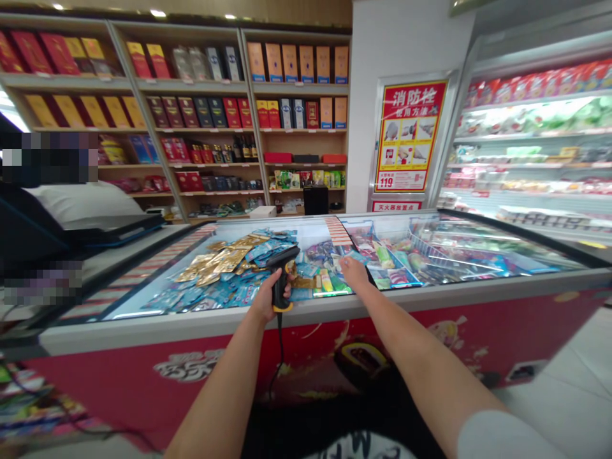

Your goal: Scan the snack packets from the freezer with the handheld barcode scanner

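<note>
My left hand (266,297) is wrapped round the grip of a black and yellow barcode scanner (281,273), whose cord hangs down in front of the red chest freezer (335,344). The scanner's head points over the freezer's glass lid (191,268). My right hand (354,271) rests with fingers spread flat on the glass lid, near the dark frame between the two sliding panes. Under the glass lie several gold and blue ice cream packets (229,264) and mixed coloured ones (392,255).
Wooden shelves (201,121) with boxed goods and bottles line the back wall. An open refrigerated display (535,140) stands at the right. A fire hydrant sign (410,137) hangs on the white pillar. A counter with a dark screen (71,229) is at left.
</note>
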Demonstrator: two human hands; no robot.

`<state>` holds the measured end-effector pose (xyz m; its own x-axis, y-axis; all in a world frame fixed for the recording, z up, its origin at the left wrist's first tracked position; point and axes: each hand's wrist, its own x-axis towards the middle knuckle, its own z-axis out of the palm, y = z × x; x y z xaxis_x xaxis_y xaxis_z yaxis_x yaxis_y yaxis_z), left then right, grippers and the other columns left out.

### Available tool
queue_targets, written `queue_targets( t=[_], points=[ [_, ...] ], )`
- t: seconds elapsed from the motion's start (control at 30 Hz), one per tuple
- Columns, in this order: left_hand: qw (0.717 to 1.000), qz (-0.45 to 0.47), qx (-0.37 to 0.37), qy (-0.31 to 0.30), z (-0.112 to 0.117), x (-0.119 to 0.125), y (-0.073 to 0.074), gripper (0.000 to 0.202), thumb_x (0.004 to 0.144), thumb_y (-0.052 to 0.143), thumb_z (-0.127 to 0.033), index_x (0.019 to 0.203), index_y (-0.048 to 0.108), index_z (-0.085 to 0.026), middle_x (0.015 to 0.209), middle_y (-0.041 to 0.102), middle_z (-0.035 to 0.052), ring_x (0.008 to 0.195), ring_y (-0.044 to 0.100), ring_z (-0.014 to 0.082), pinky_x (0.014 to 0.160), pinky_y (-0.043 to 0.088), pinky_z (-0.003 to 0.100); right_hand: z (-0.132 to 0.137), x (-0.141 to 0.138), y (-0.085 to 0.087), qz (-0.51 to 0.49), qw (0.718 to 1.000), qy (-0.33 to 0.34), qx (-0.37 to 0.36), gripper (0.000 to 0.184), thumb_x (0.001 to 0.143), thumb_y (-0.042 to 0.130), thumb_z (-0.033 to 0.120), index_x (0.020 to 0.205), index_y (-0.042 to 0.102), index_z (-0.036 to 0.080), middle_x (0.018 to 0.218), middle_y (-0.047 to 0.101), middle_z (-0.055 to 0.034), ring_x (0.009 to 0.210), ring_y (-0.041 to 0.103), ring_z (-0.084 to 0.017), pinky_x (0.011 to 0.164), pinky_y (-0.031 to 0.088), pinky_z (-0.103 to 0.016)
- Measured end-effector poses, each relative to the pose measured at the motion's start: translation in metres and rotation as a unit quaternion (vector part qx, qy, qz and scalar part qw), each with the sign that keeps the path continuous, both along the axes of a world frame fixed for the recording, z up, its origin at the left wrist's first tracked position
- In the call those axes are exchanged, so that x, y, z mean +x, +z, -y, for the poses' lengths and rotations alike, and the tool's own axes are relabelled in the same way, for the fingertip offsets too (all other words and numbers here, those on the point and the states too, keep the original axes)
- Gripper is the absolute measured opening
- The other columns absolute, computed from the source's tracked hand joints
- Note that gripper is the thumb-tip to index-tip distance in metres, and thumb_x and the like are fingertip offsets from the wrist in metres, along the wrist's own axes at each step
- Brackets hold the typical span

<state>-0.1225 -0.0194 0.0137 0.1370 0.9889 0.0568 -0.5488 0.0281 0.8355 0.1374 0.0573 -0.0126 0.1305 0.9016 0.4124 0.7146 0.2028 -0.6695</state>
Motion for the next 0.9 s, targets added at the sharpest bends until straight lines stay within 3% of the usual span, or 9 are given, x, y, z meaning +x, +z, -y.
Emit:
queue_targets(
  t=[0.13, 0.2, 0.27, 0.33, 0.43, 0.57, 0.73, 0.9],
  points=[
    [0.999, -0.041, 0.014, 0.006, 0.006, 0.008, 0.005, 0.034, 0.072, 0.072, -0.039, 0.091, 0.064, -0.012, 0.073, 0.063, 0.0030, 0.046, 0.047, 0.0062, 0.038, 0.035, 0.018, 0.004, -0.021, 0.005, 0.023, 0.995, 0.091, -0.042, 0.038, 0.090, 0.049, 0.048, 0.070, 0.067, 0.021, 0.068, 0.065, -0.0045, 0.075, 0.061, -0.020, 0.070, 0.041, -0.028],
    [0.998, -0.057, 0.020, 0.010, 0.007, 0.010, 0.005, 0.037, 0.071, 0.073, -0.041, 0.092, 0.064, -0.012, 0.072, 0.063, 0.0029, 0.046, 0.048, 0.0067, 0.038, 0.035, 0.018, 0.005, -0.031, 0.005, -0.019, 0.990, 0.122, -0.062, 0.035, 0.086, 0.055, 0.050, 0.074, 0.069, 0.021, 0.070, 0.066, -0.0035, 0.076, 0.062, -0.020, 0.072, 0.042, -0.029],
    [0.998, -0.058, 0.029, 0.015, 0.006, 0.011, 0.004, 0.039, 0.069, 0.074, -0.041, 0.093, 0.064, -0.011, 0.072, 0.063, 0.0028, 0.046, 0.048, 0.0069, 0.039, 0.036, 0.019, 0.006, -0.039, 0.003, -0.081, 0.984, 0.141, -0.073, 0.027, 0.073, 0.070, 0.044, 0.087, 0.071, 0.021, 0.078, 0.069, -0.0021, 0.079, 0.063, -0.020, 0.073, 0.044, -0.029],
    [0.997, -0.058, 0.039, 0.022, 0.005, 0.012, 0.003, 0.040, 0.069, 0.074, -0.042, 0.093, 0.064, -0.011, 0.073, 0.064, 0.0032, 0.047, 0.048, 0.0069, 0.040, 0.036, 0.019, 0.007, -0.044, -0.001, -0.152, 0.972, 0.153, -0.094, 0.041, 0.059, 0.079, 0.030, 0.098, 0.071, 0.020, 0.079, 0.069, -0.0006, 0.077, 0.064, -0.020, 0.070, 0.046, -0.029],
    [0.996, -0.078, 0.042, 0.026, 0.004, 0.011, 0.001, 0.040, 0.070, 0.073, -0.045, 0.088, 0.064, -0.011, 0.073, 0.064, 0.0038, 0.046, 0.048, 0.0070, 0.040, 0.036, 0.019, 0.009, -0.043, -0.007, -0.257, 0.947, 0.163, -0.103, 0.049, 0.056, 0.073, 0.018, 0.105, 0.069, 0.018, 0.073, 0.067, 0.0014, 0.069, 0.063, -0.018, 0.065, 0.047, -0.027],
    [0.992, -0.114, 0.044, 0.026, 0.005, 0.011, 0.002, 0.040, 0.068, 0.074, -0.046, 0.085, 0.064, -0.011, 0.071, 0.065, 0.0043, 0.046, 0.049, 0.0078, 0.041, 0.037, 0.020, 0.011, -0.029, -0.011, -0.306, 0.945, 0.111, -0.020, 0.045, 0.063, 0.059, 0.017, 0.108, 0.069, 0.016, 0.078, 0.067, 0.0006, 0.070, 0.061, -0.015, 0.069, 0.048, -0.026],
    [0.990, -0.136, 0.029, 0.028, 0.000, 0.019, 0.003, 0.037, 0.071, 0.073, -0.046, 0.084, 0.063, -0.012, 0.067, 0.065, 0.0037, 0.044, 0.050, 0.0082, 0.040, 0.038, 0.020, 0.015, -0.019, -0.006, -0.213, 0.976, 0.027, 0.028, 0.040, 0.073, 0.052, 0.017, 0.111, 0.066, 0.016, 0.087, 0.068, -0.0032, 0.079, 0.061, -0.017, 0.078, 0.047, -0.029],
    [0.995, -0.102, -0.001, 0.022, -0.010, 0.039, 0.003, 0.031, 0.075, 0.068, -0.042, 0.083, 0.062, -0.012, 0.066, 0.063, 0.0031, 0.044, 0.050, 0.0077, 0.041, 0.041, 0.019, 0.013, -0.030, -0.003, -0.145, 0.986, -0.020, 0.078, 0.019, 0.080, 0.052, 0.020, 0.095, 0.064, 0.019, 0.093, 0.068, -0.0058, 0.088, 0.062, -0.019, 0.084, 0.047, -0.030]
  ],
)
